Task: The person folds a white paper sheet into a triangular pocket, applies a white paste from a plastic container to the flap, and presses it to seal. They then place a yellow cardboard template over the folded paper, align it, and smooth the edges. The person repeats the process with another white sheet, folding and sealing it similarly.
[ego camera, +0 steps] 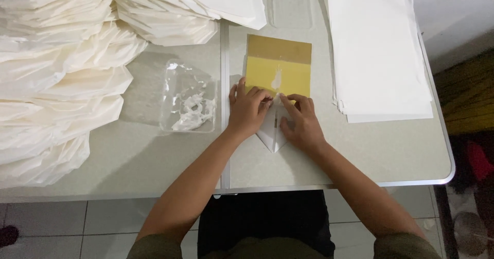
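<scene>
The left hand (248, 110) and the right hand (302, 121) lie side by side, palms down, fingers pressing flat on a folded white paper (273, 133) rather than clenching anything; their fingertips nearly meet over its middle crease. The paper sits under both hands, its pointed lower tip showing between the wrists and aimed at the near edge of the table (391, 156).

The table is a pale grey folding one with a metal rim and a seam running front to back just left of the hands. Just beyond the fingers lies a yellow and brown board (279, 66) smeared with white paste. Left of the seam is a clear plastic sheet (188, 98) with white paste on it. A stack of flat white sheets (378, 48) fills the far right corner, and heaps of folded white paper pieces (62, 79) cover the left side. Below the near edge shows a tiled floor (103, 220).
</scene>
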